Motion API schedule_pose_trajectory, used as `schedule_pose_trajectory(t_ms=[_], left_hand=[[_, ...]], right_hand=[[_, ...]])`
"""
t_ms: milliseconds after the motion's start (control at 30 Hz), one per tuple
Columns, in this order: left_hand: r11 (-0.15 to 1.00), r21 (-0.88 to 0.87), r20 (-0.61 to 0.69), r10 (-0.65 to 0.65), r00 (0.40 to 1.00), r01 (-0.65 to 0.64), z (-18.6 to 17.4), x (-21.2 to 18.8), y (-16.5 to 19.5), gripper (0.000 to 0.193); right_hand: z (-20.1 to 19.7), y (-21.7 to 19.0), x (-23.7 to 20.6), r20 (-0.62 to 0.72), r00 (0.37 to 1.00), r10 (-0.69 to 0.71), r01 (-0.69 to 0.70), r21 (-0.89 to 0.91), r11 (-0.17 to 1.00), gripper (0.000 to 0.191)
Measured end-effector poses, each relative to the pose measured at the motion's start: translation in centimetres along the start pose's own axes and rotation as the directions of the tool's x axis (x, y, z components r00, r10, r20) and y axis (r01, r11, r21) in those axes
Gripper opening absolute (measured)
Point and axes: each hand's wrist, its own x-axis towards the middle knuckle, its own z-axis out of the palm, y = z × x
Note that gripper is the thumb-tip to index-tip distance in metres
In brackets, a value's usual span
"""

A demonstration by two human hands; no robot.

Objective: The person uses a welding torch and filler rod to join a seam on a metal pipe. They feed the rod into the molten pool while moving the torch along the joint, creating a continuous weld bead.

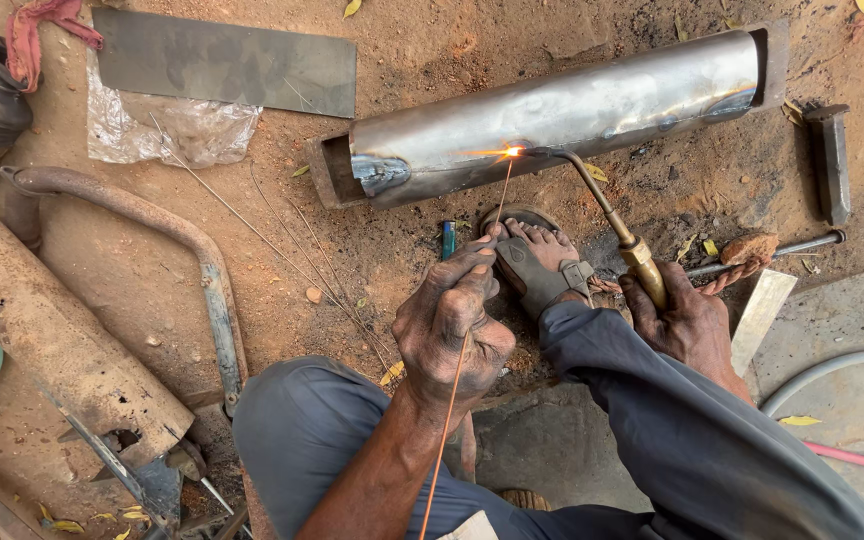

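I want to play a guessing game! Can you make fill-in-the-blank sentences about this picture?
1. The left hand holds a thin copper-coloured filler ____.
2. The right hand grips a brass-handled ____ whose flame touches the shiny cylindrical metal tube.
3. The tube lies on the bare ____.
4. A foot in a grey ____ rests between the hands.

Missing words: rod; torch; ground; sandal

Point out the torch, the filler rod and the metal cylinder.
torch (642, 262): head view, on its brass body above the right hand.
filler rod (501, 195): head view, on the thin rod near the flame.
metal cylinder (572, 105): head view, on its shiny side.
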Motion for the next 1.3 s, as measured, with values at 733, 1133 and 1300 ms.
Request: schedule_pose_trajectory(t_ms=[733,1133,1300], left_hand=[[1.000,-0.013,-0.001,-0.001,1.000,0.001,0.09,0.28,0.31,0.023],[1.000,-0.001,0.000,-0.007,1.000,0.007,0.29,0.22,0.38,0.024],[1.000,-0.018,-0.010,0.002,1.000,-0.002,0.35,0.39,0.41,0.023]], right_hand=[[0.08,0.13,0.24,0.008,1.000,-0.016,0.016,0.019,1.000,0.028],[-0.03,-0.01,0.30,0.029,1.000,-0.012,0.011,0.034,0.999,0.031],[-0.08,-0.16,0.30,0.009,0.999,-0.044,0.043,0.058,0.997,0.030]])
